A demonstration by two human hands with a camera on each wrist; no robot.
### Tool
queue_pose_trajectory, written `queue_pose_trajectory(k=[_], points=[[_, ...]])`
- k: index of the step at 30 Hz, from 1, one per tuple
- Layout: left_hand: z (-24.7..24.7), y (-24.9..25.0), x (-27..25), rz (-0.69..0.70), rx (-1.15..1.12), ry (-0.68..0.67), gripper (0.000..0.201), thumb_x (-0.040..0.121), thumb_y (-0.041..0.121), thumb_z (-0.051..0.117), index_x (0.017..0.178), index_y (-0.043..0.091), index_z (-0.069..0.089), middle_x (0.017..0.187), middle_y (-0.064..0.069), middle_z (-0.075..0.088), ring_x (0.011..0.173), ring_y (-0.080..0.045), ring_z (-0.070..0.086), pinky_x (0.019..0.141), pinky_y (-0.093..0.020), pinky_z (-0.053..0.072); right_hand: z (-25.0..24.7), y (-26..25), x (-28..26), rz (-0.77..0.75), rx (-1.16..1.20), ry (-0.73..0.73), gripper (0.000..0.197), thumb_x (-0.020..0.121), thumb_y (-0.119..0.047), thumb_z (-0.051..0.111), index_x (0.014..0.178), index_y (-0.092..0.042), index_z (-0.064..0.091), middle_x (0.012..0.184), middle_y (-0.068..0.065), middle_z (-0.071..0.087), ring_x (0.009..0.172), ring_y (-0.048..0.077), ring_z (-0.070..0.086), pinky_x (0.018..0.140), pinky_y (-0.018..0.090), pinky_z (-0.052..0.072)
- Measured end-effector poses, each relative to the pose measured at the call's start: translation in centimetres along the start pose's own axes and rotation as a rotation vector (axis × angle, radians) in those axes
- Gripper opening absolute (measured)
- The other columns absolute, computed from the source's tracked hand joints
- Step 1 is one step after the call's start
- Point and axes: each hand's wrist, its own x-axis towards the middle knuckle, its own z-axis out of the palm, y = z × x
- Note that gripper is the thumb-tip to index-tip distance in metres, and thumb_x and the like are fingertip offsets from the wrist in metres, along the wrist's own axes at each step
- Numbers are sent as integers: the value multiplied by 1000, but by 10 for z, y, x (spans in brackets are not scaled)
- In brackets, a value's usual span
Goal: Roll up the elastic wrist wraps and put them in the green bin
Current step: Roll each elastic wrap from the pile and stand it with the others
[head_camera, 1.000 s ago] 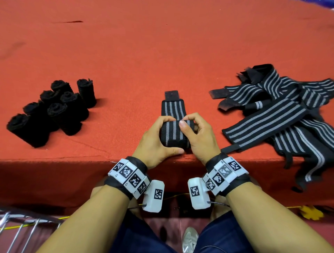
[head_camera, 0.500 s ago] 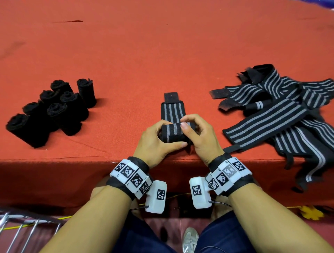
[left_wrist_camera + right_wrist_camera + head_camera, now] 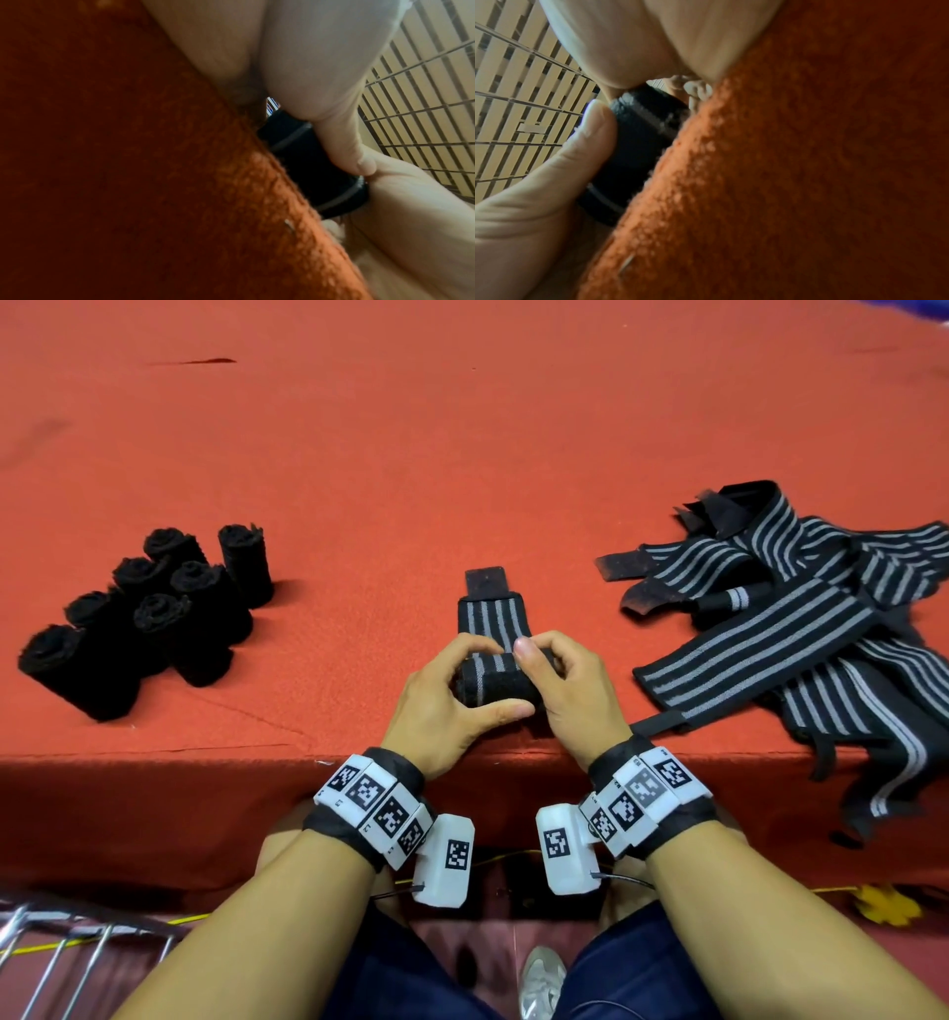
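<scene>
Left hand [image 3: 441, 706]: fingers curled over wrist wrap [image 3: 493, 680], thumb along its near side. Right hand [image 3: 570, 695]: mirrors it, thumb on top.

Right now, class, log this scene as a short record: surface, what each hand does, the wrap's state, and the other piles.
surface: orange cloth table
left hand: grips the roll's left end
right hand: grips the roll's right end
striped wrap: mostly rolled, short tail and tab lying flat beyond the hands
rolled wraps: seven black rolls, standing, left
unrolled wraps: loose pile, right, ends hanging over the edge
green bin: not in view
</scene>
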Motion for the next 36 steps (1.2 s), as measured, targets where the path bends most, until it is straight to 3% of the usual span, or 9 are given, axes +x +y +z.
queue_pose_trajectory(k=[3, 7, 10, 13, 16, 22, 26, 29, 36], points=[[0, -1, 2, -50, -55, 15, 43, 71, 54, 83, 104, 33, 63, 83, 11, 71, 75, -7, 65, 73, -28, 54, -3, -1, -2, -23, -25, -29, 44, 88, -60, 53, 103, -22, 68, 98, -4, 71, 93, 13, 67, 87, 44, 53], [1, -2, 6, -96, -34, 10, 31, 81, 45, 80, 101, 33, 61, 80, 20, 69, 71, 2, 62, 69, -19, 46, -1, 4, -1, -42, 32, -33, 29, 90, -51, 57, 109, -30, 64, 102, -15, 68, 97, 13, 65, 90, 49, 52], [1, -2, 6, -108, 13, -1, 38, 81, 50, 79, 108, 34, 57, 86, 14, 70, 76, -2, 64, 74, -28, 51, -1, 5, 0, -44, 20, 1, 19, 91, -47, 57, 100, -31, 66, 88, -20, 66, 84, 5, 61, 81, 44, 51], [0, -1, 3, -46, 44, -7, 55, 70, 59, 80, 114, 40, 51, 102, 9, 68, 90, -11, 65, 81, -35, 53, 1, 4, 1, -32, 10, 41, 22, 92, -50, 57, 93, -30, 66, 81, -10, 67, 76, 7, 61, 75, 45, 52], [-1, -1, 2, 29, 78, -27, 72, 62, 47, 91, 120, 40, 49, 112, 10, 63, 102, -13, 62, 87, -33, 51, 2, 5, 3, -13, 11, 82, 28, 94, -50, 56, 90, -26, 68, 75, 1, 66, 68, 8, 57, 68, 42, 50], [-1, -7, 2, 69, 133, -10, 69, 63, 33, 95, 118, 32, 52, 107, 13, 61, 97, -9, 60, 85, -33, 51, 5, 6, 6, 31, 7, 146, 35, 92, -53, 56, 87, -20, 67, 57, -11, 51, 54, 6, 44, 55, 33, 38], [1, -9, 3, 29, 123, 16, 63, 65, 34, 94, 113, 31, 53, 93, 12, 64, 84, -9, 60, 76, -29, 49, 5, 4, 4, 15, -33, 124, 44, 90, -62, 49, 81, -22, 64, 67, -11, 58, 66, 8, 52, 67, 41, 46], [2, -9, 3, -16, 103, 28, 58, 68, 34, 92, 112, 30, 53, 87, 10, 64, 78, -8, 59, 70, -25, 47, 2, 3, 0, -17, -49, 77, 42, 88, -61, 50, 90, -23, 68, 83, -7, 67, 79, 8, 60, 75, 33, 49], [1, -6, 4, -70, 108, 20, 56, 72, 42, 89, 114, 30, 53, 90, 13, 68, 80, 0, 63, 71, -22, 49, -4, 5, -1, -41, 99, 2, 25, 90, -32, 63, 111, -19, 68, 98, -6, 69, 84, 4, 62, 76, 24, 51]])
